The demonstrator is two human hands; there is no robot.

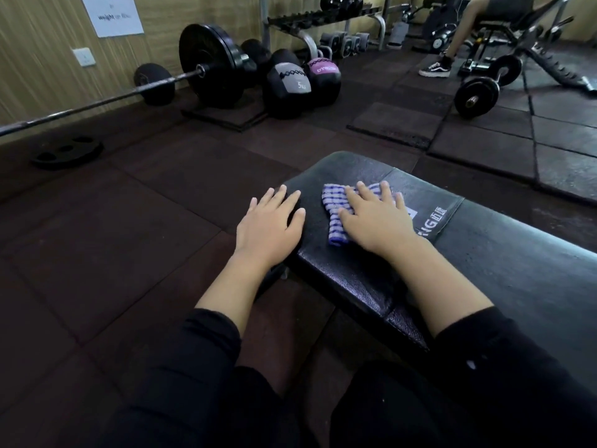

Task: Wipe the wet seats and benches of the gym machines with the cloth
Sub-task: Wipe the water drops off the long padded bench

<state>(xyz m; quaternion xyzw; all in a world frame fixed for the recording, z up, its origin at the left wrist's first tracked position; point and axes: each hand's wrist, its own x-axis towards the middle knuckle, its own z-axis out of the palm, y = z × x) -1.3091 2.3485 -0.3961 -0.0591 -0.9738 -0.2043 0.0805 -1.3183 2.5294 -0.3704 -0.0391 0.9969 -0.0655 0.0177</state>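
Note:
A black padded bench (504, 253) runs from the centre toward the lower right, with white lettering on its top. A blue-and-white checked cloth (334, 208) lies folded near the bench's far end. My right hand (376, 218) presses flat on the cloth with straight, spread fingers. Just left of it, my left hand (271, 226) rests flat on the bench's left edge, fingers straight and holding nothing. Both sleeves are black.
Dark rubber floor tiles surround the bench. A loaded barbell (206, 67) lies along the left wall, with medicine balls (287, 84) beside it and a loose plate (68, 151) on the floor. A small barbell (487, 84) and a seated person's leg (452, 43) are far right.

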